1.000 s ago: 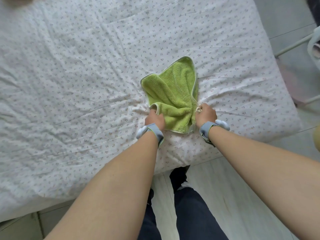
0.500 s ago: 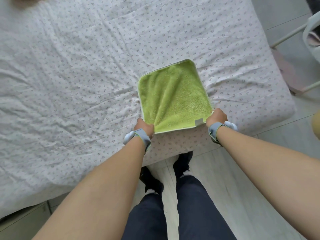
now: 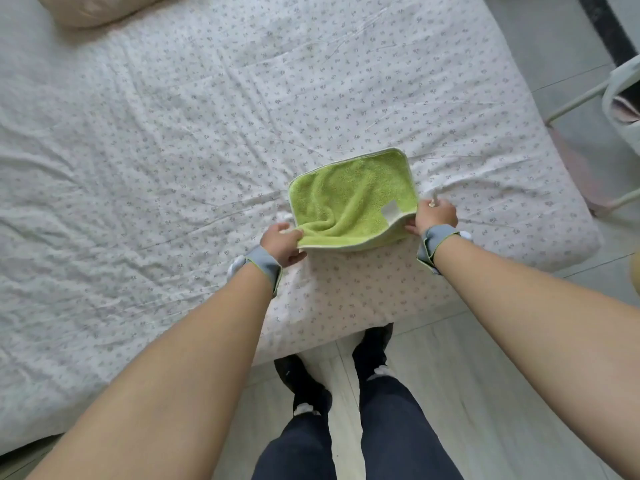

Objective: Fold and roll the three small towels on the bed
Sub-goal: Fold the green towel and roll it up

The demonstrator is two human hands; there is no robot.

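While the towel [image 3: 349,199] lies near the bed's [image 3: 173,150] near edge, toward its right end, both hands hold its near side lifted off the sheet. It is lime green with a pale trim, and a small white label [image 3: 390,210] sits on its upper face close to the near right corner. Its far edge rests flat on the sheet, and the cloth sags into soft creases between the two grips. At the near left corner, the left hand [image 3: 281,242] pinches the cloth, thumb on top and fingers curled beneath. At the near right corner, the right hand [image 3: 434,216] grips the cloth with curled fingers; the corner itself is hidden inside that grip. A thin white loop [image 3: 433,199] shows just beyond the right knuckles; whether it belongs to the towel cannot be told. Each wrist carries a grey band [image 3: 265,265] with a white part on its outer side. White sheet with a small floral print covers the bed, much wrinkled, and a beige pillow [image 3: 93,8] lies at the far left corner. Below the bed's edge, dark trousers [image 3: 346,441] and dark shoes stand on a pale wooden floor [image 3: 467,375]. At the right edge, part of a pale metal frame [image 3: 575,98] stands on grey tiles.
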